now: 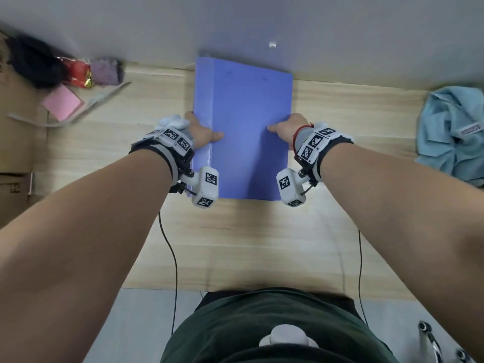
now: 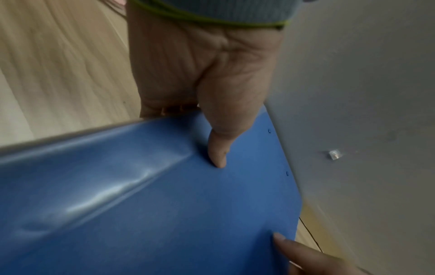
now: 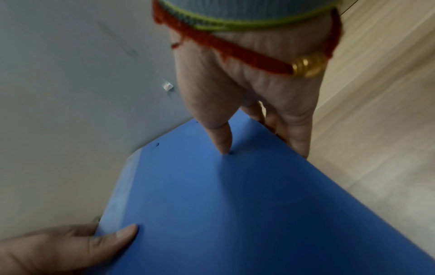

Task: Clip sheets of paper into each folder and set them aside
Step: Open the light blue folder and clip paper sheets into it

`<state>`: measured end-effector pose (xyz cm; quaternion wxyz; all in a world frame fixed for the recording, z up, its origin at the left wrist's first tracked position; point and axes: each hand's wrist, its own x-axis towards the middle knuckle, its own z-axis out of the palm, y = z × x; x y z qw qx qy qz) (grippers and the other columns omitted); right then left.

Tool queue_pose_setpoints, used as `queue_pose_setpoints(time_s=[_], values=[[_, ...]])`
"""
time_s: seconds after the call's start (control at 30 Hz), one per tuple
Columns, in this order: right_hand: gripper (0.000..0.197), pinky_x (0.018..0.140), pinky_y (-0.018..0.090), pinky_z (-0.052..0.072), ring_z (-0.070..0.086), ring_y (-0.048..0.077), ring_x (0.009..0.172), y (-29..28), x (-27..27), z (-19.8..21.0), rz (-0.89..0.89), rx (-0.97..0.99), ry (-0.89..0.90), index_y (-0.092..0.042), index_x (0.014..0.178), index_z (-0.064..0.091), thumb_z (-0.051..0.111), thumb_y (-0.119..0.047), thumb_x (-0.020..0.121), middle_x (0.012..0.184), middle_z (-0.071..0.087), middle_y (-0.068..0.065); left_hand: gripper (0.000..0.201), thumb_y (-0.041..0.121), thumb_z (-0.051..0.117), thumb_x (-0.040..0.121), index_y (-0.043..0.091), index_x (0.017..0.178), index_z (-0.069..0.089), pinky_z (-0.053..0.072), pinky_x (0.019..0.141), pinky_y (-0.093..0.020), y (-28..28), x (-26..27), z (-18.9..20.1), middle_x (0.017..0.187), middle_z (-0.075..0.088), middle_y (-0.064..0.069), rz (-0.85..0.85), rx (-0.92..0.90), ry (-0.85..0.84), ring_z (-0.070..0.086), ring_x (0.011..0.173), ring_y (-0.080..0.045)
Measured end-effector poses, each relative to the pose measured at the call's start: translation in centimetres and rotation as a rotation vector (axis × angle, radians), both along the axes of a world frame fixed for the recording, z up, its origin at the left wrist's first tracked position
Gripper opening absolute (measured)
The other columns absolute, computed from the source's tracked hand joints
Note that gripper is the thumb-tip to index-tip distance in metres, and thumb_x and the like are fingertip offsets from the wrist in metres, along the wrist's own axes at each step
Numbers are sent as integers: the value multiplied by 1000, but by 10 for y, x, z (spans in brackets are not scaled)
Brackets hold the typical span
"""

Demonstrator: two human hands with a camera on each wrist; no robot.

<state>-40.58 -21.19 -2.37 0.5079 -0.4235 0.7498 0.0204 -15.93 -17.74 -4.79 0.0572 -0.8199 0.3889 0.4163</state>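
Note:
A closed blue folder lies lengthwise in the middle of the wooden desk, its far end against the grey wall. My left hand grips its left spine edge, thumb on the cover and fingers curled under. My right hand grips the right edge the same way. In the left wrist view the left thumb presses on the folder, the fingers hidden below. In the right wrist view the right thumb presses on the cover. No loose paper shows.
At the desk's back left lie a pink notepad, a purple cloth, a red packet and a dark bundle. A light blue garment is heaped at the right. Cardboard boxes stand left.

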Motion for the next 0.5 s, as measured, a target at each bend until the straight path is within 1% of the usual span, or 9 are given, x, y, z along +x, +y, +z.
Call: queue_pose_setpoints(time_s=[0.03,0.1,0.17,0.2,0.27,0.33,0.4,0.43,0.5], values=[[54,100,44,51,60,32,116,-2,2,-2,-19,11,8,-9,133,55,69,-33,86,128,62,8,130,86,66,25,26,136,35,47,97,-50,-3,0,-5,135,51,-2,10,23,-7,56,115,-36],[60,99,44,51,60,32,116,-3,2,-4,-56,18,8,-10,133,54,72,-37,82,129,62,7,138,88,66,15,29,136,37,47,98,-50,-8,0,-12,135,51,0,43,42,-12,56,116,-36],[66,97,45,53,61,31,114,-5,-1,-7,-100,23,-8,-12,131,55,76,-42,76,127,62,5,147,92,64,2,31,134,42,49,95,-48,-12,-3,-9,128,55,3,77,66,-20,60,111,-35],[70,97,46,53,61,30,114,-6,-2,-9,-128,29,-20,-13,130,56,78,-46,72,126,63,4,148,94,62,0,30,132,45,50,94,-47,-14,-2,-9,122,58,4,92,68,-9,62,107,-34],[79,96,45,53,61,28,113,-6,-5,-9,-169,46,-36,-14,127,56,80,-54,63,122,62,1,138,93,66,2,28,123,57,53,91,-44,-16,3,-14,111,67,4,140,57,44,69,96,-31],[84,97,45,52,60,27,113,-4,-9,-10,-189,56,-45,-16,127,54,81,-58,59,124,60,0,127,89,74,7,25,116,63,55,88,-41,-16,6,-16,102,73,3,233,45,134,73,89,-27],[86,97,45,51,60,28,112,0,-13,-10,-200,76,-57,-18,129,53,82,-59,60,125,59,0,121,83,81,13,19,115,65,56,86,-41,-14,7,-19,100,75,0,310,57,241,74,89,-25],[85,95,43,52,61,27,110,2,-16,-10,-206,88,-72,-18,128,54,83,-59,60,124,60,-1,119,80,84,15,17,114,65,57,85,-41,-11,6,-20,100,76,-2,334,78,287,74,88,-25],[88,86,38,52,64,25,105,10,-22,-11,-233,113,-124,-22,124,59,85,-64,51,120,64,-4,116,77,87,18,15,115,65,56,85,-44,-3,2,-25,101,76,-5,371,120,349,75,88,-26]])
